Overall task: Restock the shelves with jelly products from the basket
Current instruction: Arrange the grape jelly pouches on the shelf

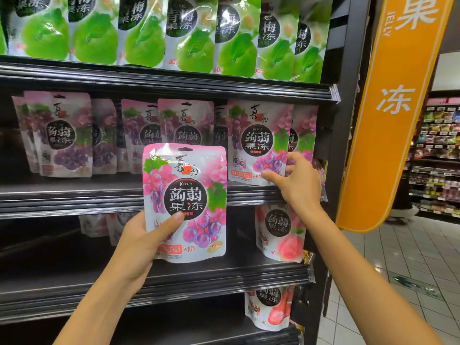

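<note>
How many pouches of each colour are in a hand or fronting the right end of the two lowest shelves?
Purple: 2, raised pouch in left hand, shelf pouch pinched by right hand
Pink peach pouch: 1
Red pouch: 1
Total: 4

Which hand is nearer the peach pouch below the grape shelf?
Right. The right hand is above the peach pouch, pinching a shelved grape pouch; the left hand is farther left, holding a second grape pouch.
</note>
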Tool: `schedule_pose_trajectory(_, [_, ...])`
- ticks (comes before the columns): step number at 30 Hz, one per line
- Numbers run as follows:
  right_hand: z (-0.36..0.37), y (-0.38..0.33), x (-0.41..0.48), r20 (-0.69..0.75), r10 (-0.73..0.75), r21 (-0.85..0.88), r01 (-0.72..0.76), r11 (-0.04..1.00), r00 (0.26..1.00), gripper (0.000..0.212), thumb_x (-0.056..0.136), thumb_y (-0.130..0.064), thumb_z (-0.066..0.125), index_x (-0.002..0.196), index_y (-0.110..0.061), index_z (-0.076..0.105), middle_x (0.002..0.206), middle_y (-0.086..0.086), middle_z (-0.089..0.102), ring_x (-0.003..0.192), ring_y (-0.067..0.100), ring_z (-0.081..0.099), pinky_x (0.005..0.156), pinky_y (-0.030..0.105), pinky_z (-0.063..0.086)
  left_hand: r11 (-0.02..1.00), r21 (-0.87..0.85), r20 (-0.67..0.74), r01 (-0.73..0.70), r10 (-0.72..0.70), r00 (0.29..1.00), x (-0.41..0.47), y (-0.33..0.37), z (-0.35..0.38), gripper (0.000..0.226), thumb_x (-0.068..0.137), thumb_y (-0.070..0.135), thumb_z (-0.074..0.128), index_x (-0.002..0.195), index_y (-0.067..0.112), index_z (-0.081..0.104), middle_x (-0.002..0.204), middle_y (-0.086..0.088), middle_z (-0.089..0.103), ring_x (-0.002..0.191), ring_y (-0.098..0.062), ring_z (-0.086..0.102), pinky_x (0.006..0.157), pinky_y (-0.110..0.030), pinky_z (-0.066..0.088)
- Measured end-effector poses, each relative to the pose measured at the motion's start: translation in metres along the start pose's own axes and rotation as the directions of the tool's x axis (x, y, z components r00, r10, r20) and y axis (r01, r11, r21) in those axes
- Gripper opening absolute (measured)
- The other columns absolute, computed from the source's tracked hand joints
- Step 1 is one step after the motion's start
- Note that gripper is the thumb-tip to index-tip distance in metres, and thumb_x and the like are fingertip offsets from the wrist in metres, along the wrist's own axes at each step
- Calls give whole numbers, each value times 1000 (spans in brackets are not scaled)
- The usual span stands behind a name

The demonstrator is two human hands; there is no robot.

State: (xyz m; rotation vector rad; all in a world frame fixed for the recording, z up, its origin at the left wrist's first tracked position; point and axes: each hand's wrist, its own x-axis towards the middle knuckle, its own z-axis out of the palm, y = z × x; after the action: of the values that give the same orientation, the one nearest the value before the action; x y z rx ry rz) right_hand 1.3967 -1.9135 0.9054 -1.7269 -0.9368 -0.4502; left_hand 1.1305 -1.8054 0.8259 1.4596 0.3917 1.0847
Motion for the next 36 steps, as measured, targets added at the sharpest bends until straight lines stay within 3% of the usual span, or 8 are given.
schedule_pose_trajectory(3, [0, 5, -2, -30, -8, -42, 7, 999, 1000, 54, 73, -60, 75, 111, -24, 62, 81, -14, 65, 92, 18, 65, 100, 55, 43, 1000, -19, 8, 6, -5, 1000, -1, 3, 4, 38, 71, 41, 82, 105, 26, 73, 104, -8, 76, 94, -27, 74, 62, -35, 61])
schedule_pose_trajectory(8, [0, 1, -7, -58, -4, -73, 0, 997, 998, 62, 74, -59, 75, 121, -22, 59, 103, -6, 68, 110, 22, 59, 104, 51, 38, 999, -28, -15, 20, -20, 1000, 1, 10, 15, 43, 70, 38, 83, 109, 22, 71, 103, -7, 76, 94, -26, 74, 57, -30, 58])
schedule_pose_trajectory(12, [-8, -15, -25, -190, -152, 37, 162, 986, 970, 58, 76, -49, 77, 124, -21, 58, 110, -5, 60, 102, 12, 54, 82, 21, 40, 999, -46, -9, 25, -26, 1000, 7, 19, 25, 50, 69, 42, 74, 114, 22, 68, 104, -5, 76, 95, -23, 74, 72, -37, 58])
schedule_pose_trajectory(14, [-9, -28, -42, -23, -208, 324, 204, 924, 978, 42, 80, -49, 74, 112, -24, 66, 96, -11, 67, 86, 5, 61, 72, 14, 46, 999, -30, 5, 25, -25, 1000, 11, 27, 30, 52, 67, 44, 75, 113, 21, 69, 103, -6, 77, 95, -23, 74, 73, -38, 58])
schedule_pose_trajectory(18, [-2, -46, -60, 442, -161, 591, -152, 792, 882, 23, 82, -30, 77, 101, -20, 70, 92, -5, 77, 85, 7, 73, 74, 19, 57, 1000, -16, 33, 8, -7, 999, 25, 40, 45, 52, 69, 44, 74, 113, 16, 69, 104, -7, 76, 95, -23, 74, 75, -37, 59])
schedule_pose_trajectory(24, [-4, -56, -32, 411, -66, 680, -257, 687, 909, 10, 81, -9, 78, 91, -7, 75, 76, -2, 77, 66, 4, 70, 56, 12, 51, 998, -48, -39, -51, 49, 998, 46, 55, 60, 36, 84, 44, 69, 102, 13, 68, 96, 1, 77, 91, -12, 73, 66, -17, 56])
schedule_pose_trajectory(28, [0, -59, -9, 334, -28, 659, -212, 721, 942, 8, 81, -12, 79, 87, -11, 74, 60, -12, 71, 54, -4, 64, 51, 9, 46, 921, 283, -214, -267, 332, 919, 48, 53, 65, 40, 90, 34, 67, 125, 24, 51, 118, 14, 59, 105, 5, 59, 77, -5, 47])
schedule_pose_trajectory(36, [22, -55, 1, 251, -28, 656, -149, 740, 968, 28, 86, -3, 71, 111, -13, 63, 88, 9, 75, 72, 14, 72, 60, 26, 57, 589, 728, 58, -352, 458, 887, 43, 38, 86, 39, 94, 22, 60, 133, 27, 58, 150, 6, 40, 143, -15, 29, 115, -35, 28])
